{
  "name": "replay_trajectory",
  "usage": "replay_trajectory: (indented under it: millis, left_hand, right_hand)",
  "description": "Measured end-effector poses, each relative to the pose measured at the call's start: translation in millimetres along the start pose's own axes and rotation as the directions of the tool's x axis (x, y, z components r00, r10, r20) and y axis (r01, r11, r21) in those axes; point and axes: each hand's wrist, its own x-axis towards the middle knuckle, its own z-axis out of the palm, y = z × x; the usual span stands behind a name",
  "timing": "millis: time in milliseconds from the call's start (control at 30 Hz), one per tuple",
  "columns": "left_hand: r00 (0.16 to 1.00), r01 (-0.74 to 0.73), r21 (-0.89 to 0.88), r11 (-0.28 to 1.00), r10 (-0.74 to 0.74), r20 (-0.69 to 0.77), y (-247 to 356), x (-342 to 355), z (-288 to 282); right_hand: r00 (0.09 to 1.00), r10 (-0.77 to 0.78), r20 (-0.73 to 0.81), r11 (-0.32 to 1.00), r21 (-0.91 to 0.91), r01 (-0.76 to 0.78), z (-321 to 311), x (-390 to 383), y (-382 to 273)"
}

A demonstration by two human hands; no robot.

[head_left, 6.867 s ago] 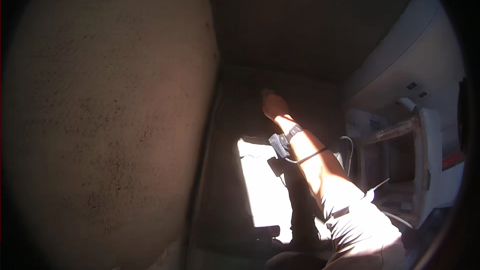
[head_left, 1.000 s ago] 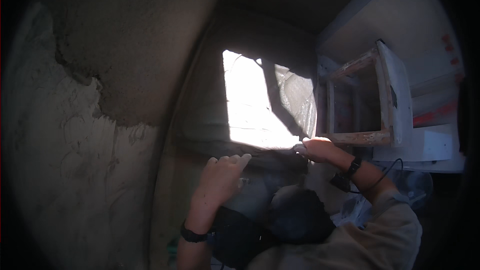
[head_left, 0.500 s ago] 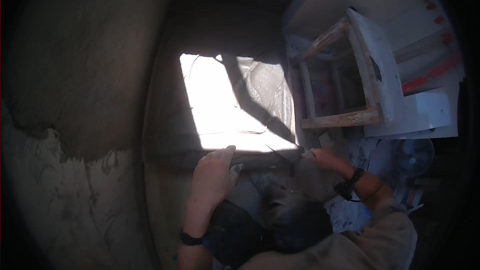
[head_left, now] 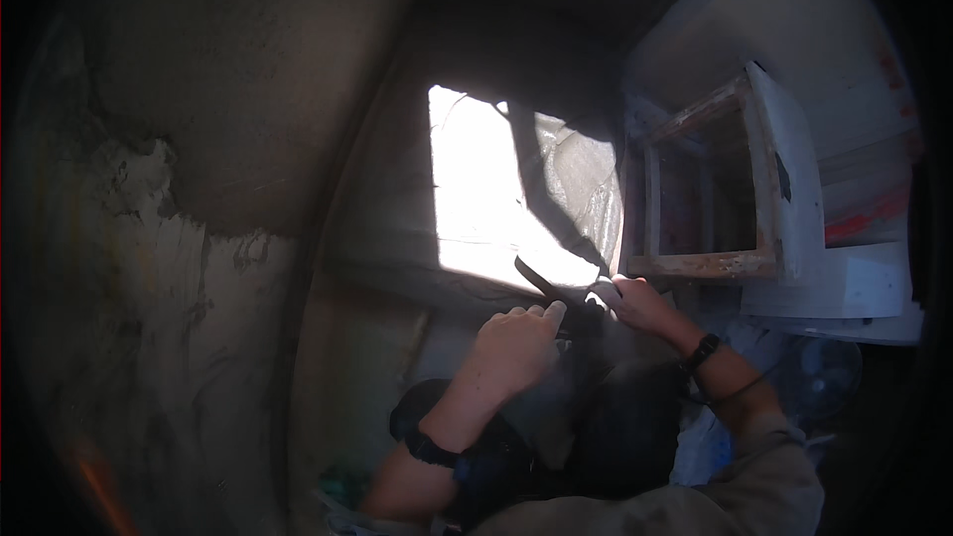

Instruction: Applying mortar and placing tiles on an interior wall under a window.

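Observation:
A wrinkled sheet [head_left: 478,179], glaringly lit by a patch of sun, lies before me with dark shadow around it. My right hand [head_left: 635,305] is closed at the near right corner of the bright patch. Its fingers wrap round something that I cannot make out. From beside them a dark, narrow, curved strip [head_left: 539,278] reaches left over the bright edge; whether it is a tool or a shadow does not show. Lower and to the left, my left hand [head_left: 513,352] is closed, its fingers curled and one digit pointing up and right. What it holds, if anything, is hidden.
On the right stands a white-painted wooden frame [head_left: 705,266] like a stool on its side, with worn edges. Pale sheets or boards [head_left: 834,283] lie beyond it. A rough, partly plastered wall [head_left: 199,179] rises at the left. Below the frame is a round translucent thing [head_left: 824,377].
My left hand has moved right, closer to my right hand. The view has shifted, so the bright patch and the frame sit farther right. The dark curved strip shows more plainly against the light.

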Motion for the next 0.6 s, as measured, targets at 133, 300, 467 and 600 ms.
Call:
replay_trajectory:
  millis: [133,300,467,600]
  left_hand:
    - [0.993,-0.006,0.105,0.994,-0.007,0.12,18,4,-1]
    - [0.988,-0.091,0.12,0.989,0.074,0.138,21,-2,-20]
    - [0.996,0.088,0.155,0.984,-0.092,0.02,-14,9,-11]
    - [0.995,0.097,0.004,0.995,-0.097,-0.031,-32,20,37]
  right_hand:
    - [0.849,-0.416,0.326,0.874,-0.113,0.472,1,62,-38]
    - [0.979,-0.178,0.1,0.951,-0.237,0.197,0,27,5]
    - [0.966,0.149,-0.212,0.977,-0.119,-0.177,-19,28,63]
    - [0.995,0.092,0.038,0.996,0.011,-0.093,-8,-13,96]
